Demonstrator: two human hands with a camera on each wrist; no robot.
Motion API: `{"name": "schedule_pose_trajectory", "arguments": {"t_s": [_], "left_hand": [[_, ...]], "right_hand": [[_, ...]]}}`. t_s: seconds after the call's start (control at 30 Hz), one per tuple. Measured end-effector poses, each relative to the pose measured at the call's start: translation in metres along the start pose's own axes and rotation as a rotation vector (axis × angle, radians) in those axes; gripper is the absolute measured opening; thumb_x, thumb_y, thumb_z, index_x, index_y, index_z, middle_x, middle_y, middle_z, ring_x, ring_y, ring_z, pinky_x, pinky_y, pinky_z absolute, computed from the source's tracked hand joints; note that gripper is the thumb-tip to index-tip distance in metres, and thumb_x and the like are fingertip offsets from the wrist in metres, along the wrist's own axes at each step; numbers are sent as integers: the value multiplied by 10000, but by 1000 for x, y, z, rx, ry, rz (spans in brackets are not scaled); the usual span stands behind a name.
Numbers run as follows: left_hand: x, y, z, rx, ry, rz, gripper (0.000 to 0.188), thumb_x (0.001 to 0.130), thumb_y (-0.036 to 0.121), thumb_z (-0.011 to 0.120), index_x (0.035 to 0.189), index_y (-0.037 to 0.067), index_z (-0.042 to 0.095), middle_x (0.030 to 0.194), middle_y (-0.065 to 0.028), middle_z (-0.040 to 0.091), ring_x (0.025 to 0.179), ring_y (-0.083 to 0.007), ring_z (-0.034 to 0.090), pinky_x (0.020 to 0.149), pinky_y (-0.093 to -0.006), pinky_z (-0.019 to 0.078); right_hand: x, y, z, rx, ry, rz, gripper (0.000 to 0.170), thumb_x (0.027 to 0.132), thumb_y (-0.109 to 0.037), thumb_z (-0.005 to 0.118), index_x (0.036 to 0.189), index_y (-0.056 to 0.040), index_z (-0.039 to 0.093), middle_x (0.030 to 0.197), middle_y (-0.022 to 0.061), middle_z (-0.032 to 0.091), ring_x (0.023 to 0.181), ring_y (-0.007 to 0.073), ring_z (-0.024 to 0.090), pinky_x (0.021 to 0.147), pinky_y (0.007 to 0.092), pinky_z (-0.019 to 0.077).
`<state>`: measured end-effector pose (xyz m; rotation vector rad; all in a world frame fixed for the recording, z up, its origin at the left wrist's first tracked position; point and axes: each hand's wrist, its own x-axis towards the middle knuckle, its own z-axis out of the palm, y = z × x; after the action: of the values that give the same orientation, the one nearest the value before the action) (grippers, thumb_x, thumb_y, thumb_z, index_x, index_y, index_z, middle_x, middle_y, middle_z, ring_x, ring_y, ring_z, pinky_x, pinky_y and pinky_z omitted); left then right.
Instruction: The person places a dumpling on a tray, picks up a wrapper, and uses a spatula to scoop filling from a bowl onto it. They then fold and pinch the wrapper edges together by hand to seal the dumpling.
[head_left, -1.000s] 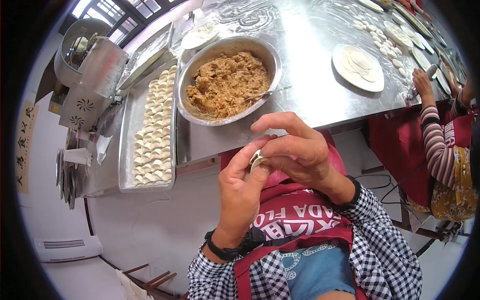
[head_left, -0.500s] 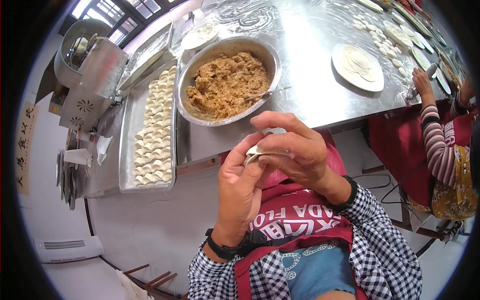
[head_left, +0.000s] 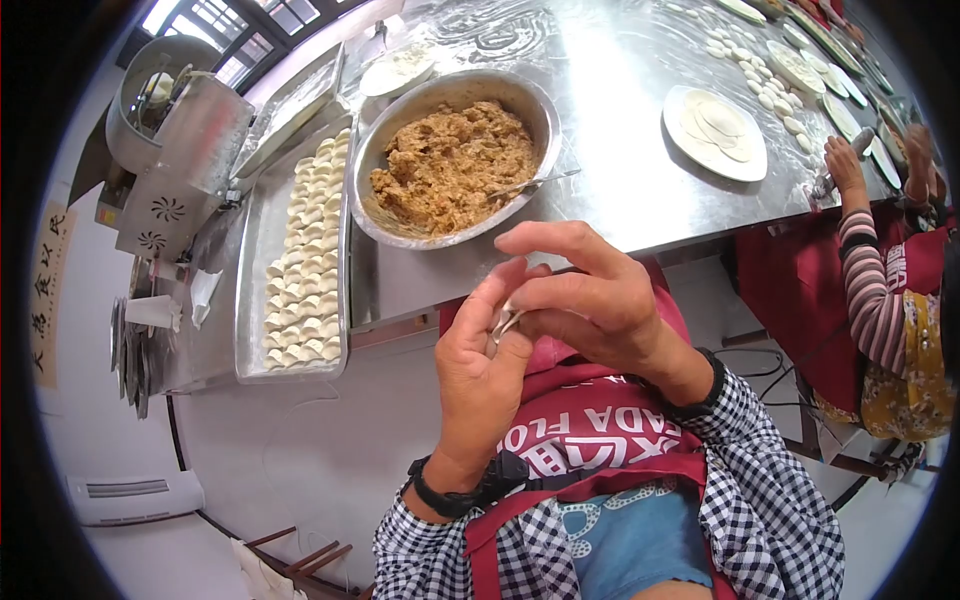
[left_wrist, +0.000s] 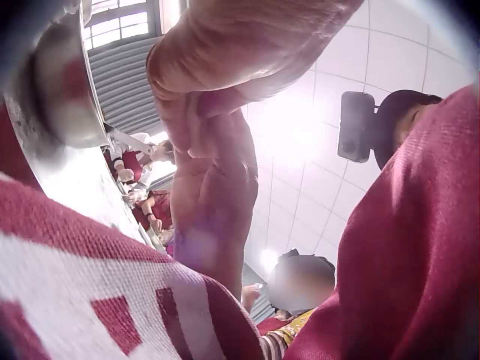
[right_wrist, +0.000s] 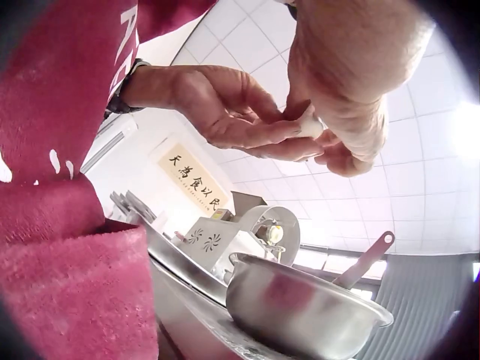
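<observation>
Between the two hands is a small white dumpling (head_left: 507, 322), folded over at its edge and mostly hidden by fingers in the head view. My left hand (head_left: 482, 375) holds it from the left, thumb and fingers around it. From the other side, my right hand (head_left: 600, 305) pinches the edge between thumb and index finger, its other fingers arched above. In the right wrist view the pale dough (right_wrist: 309, 124) shows between the fingertips of both hands. The left wrist view shows mainly skin, and the dumpling is hidden there.
Ahead stands a metal bowl (head_left: 545, 105) of brown filling with a utensil in it. To its left, a metal tray (head_left: 258, 240) holds rows of finished dumplings. Round wrappers lie on a white plate (head_left: 745, 172) at right. Beyond it are dough pieces (head_left: 775, 95) and another person's hand (head_left: 848, 175).
The fingers have shifted around the dumpling, and less of its dough shows now than half a second ago. Both hands stay together in front of the apron.
</observation>
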<state>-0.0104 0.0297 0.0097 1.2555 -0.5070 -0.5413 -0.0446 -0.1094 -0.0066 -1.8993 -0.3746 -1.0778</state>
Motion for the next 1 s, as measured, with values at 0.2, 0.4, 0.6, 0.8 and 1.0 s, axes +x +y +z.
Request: {"name": "schedule_pose_trajectory", "arguments": {"t_s": [0.2, 0.4, 0.6, 0.8, 1.0], "left_hand": [[4, -4, -3, -292, 21, -106, 439, 864, 39, 558, 1261, -58, 396, 1161, -145, 529, 1051, -192, 549, 904, -293, 469], [1, -2, -2, -169, 53, -108, 418, 875, 41, 540, 1257, -59, 403, 1145, -133, 541, 1022, -175, 565, 885, -284, 479], [-2, -4, 0, 226, 42, 2, 408, 887, 22, 505, 1268, -72, 392, 1160, -123, 529, 1033, -155, 546, 880, -258, 464], [-1, -7, -3, 142, 15, 15, 432, 890, 42, 516, 1283, -70, 377, 1192, -126, 512, 1073, -171, 525, 895, -264, 454], [1, -5, 2, 107, 58, -10, 446, 876, 55, 548, 1275, -54, 382, 1185, -117, 514, 1064, -175, 532, 891, -273, 462]], "right_hand": [[-8, 6, 8, 76, 80, 12, 190, 631, -21, 698, 793, -26, 599, 1029, 133, 594, 899, 256, 583, 729, 319, 485], [-5, 7, 6, -53, 53, -35, 159, 634, -11, 675, 762, -23, 581, 1018, 125, 601, 888, 264, 586, 730, 330, 478], [-8, 8, 10, -8, 41, 2, 136, 639, -28, 673, 729, -25, 571, 1018, 124, 600, 883, 265, 585, 735, 343, 467], [-6, -2, 10, 73, 81, 149, 135, 640, -16, 670, 735, -19, 574, 1032, 128, 594, 890, 264, 580, 738, 343, 468], [-9, 7, 8, -2, 22, 10, 190, 641, -21, 698, 806, -25, 605, 1042, 133, 592, 899, 268, 579, 741, 334, 475]]}}
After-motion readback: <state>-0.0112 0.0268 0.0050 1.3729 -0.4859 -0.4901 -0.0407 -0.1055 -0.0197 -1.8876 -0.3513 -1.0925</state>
